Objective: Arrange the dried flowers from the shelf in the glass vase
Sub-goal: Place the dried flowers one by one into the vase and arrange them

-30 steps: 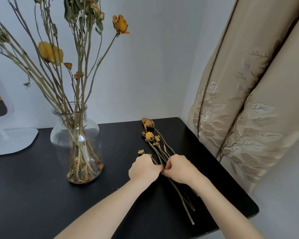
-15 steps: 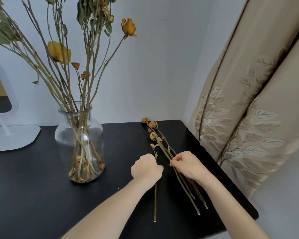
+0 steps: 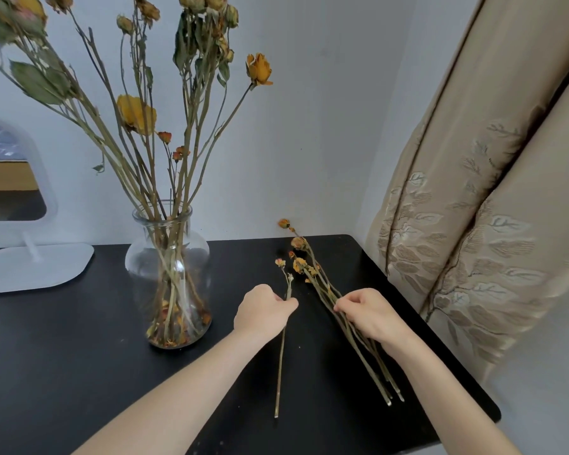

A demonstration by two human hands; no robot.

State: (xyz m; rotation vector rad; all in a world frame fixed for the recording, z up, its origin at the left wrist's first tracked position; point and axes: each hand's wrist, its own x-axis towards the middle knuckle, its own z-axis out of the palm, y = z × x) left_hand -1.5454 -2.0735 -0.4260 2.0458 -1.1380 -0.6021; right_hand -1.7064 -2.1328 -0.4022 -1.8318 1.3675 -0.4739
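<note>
A clear glass vase [image 3: 167, 274] stands on the black shelf top [image 3: 63, 372] and holds several tall dried stems with yellow and orange heads. To its right, my left hand [image 3: 263, 311] pinches one thin dried flower stem [image 3: 280, 362] that runs from a small bud down toward the front edge. My right hand [image 3: 372, 315] rests closed on a bundle of dried flowers [image 3: 319, 284] lying diagonally, heads toward the wall, cut ends toward me. The single stem lies apart from the bundle.
A white-framed mirror on a flat white base [image 3: 30, 267] stands at the left. A beige leaf-patterned curtain [image 3: 473, 224] hangs close along the shelf's right side. The wall is right behind the vase, and the shelf's front right corner [image 3: 493, 418] is near my right forearm.
My two hands, which were together on the bundle, have drawn apart. The left hand has pulled one stem out to the left, and the right hand keeps the rest.
</note>
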